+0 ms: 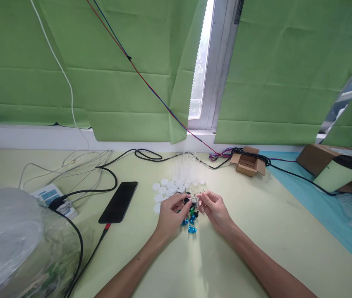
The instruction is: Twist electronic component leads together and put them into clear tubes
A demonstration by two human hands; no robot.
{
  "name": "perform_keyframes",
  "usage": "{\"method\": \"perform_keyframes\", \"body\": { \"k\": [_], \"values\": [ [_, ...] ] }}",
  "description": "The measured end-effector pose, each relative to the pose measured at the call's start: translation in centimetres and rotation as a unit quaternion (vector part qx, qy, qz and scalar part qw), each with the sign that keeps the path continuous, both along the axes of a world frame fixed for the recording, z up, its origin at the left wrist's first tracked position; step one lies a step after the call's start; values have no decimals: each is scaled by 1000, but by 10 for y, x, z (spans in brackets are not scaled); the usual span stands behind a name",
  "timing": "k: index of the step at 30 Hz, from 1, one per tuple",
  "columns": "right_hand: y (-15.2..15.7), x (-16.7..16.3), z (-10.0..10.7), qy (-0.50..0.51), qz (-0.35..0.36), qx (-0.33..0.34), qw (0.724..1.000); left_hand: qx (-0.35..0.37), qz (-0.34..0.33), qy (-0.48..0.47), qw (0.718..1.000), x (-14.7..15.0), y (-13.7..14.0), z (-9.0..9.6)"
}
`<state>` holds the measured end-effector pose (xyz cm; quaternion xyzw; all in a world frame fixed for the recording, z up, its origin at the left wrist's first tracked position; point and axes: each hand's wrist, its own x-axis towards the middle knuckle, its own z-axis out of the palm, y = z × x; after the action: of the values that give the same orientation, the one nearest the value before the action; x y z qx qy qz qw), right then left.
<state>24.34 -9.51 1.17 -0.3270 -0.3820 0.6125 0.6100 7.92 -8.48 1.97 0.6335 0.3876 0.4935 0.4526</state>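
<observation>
My left hand (173, 212) is closed in a pinch, thumb against fingers, at the left end of a thin, pale wire-like piece (195, 198). From the other side my right hand (213, 208) pinches toward the same piece, its fingertips a short gap away from the left ones. Bent thin wires stick up around the fingertips. Just below the hands lies a pile of small parts: blue metallic pieces (192, 229), green ones and black ones (196, 214). The left fingers hide part of this pile. Exact shapes at the fingertips are too small to make out.
White round caps (162, 190) lie left of the hands, with clear tubes (188, 167) behind. A black phone (118, 202) on a cable, a power strip (54, 200) and a plastic-wrapped bundle (23, 244) are left. An open small carton (248, 163) stands back right; a larger box (327, 159) is further right.
</observation>
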Motion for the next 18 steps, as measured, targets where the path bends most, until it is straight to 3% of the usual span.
{"method": "perform_keyframes", "body": {
  "k": [9,18],
  "values": [
    [2,0,1,4,-5,2,1000,92,44,57,993,0,-1,1],
    [0,1,2,10,3,1,1000,94,38,67,993,-1,0,-2]
  ]
}}
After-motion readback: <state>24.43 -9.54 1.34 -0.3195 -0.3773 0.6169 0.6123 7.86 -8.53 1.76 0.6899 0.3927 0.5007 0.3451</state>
